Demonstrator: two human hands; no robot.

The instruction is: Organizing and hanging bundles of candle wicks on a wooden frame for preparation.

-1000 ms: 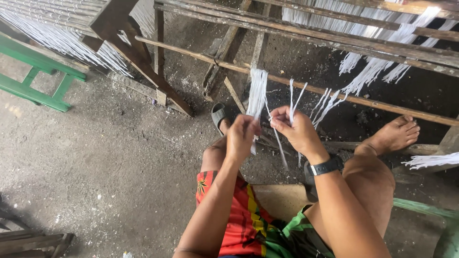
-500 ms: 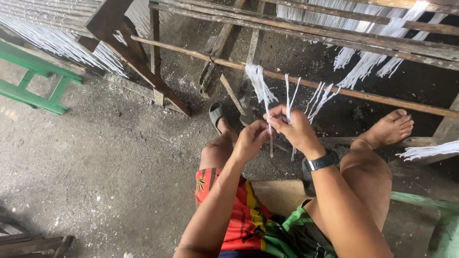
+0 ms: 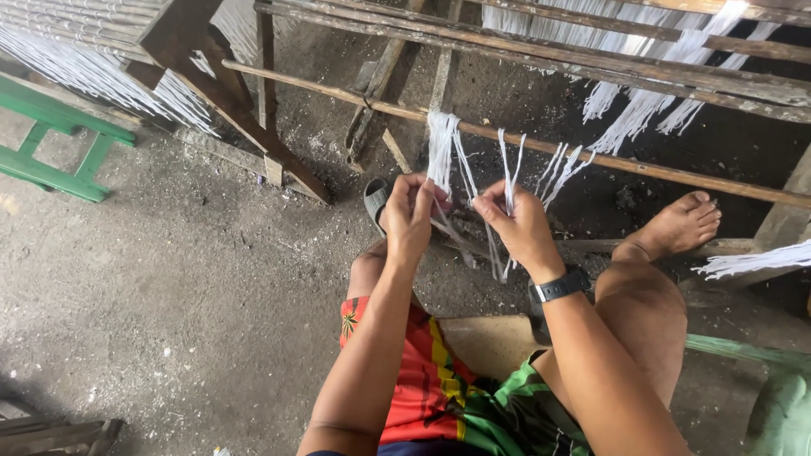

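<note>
The grip of both hands is pinched on white threads: the left hand clenches one thin bunch, and the right hand grasps another just beside it. These white threads hang in tufts from a long wooden pole in front of the person's knees, with loose ends trailing below the fingers. A hard pull could probably snap the fine strands or drag a tuft off the pole, and crossed ends might tangle. The floor is rough, dusty grey concrete. A green stool stands to the left, beside a wooden frame strung with more thread.
</note>
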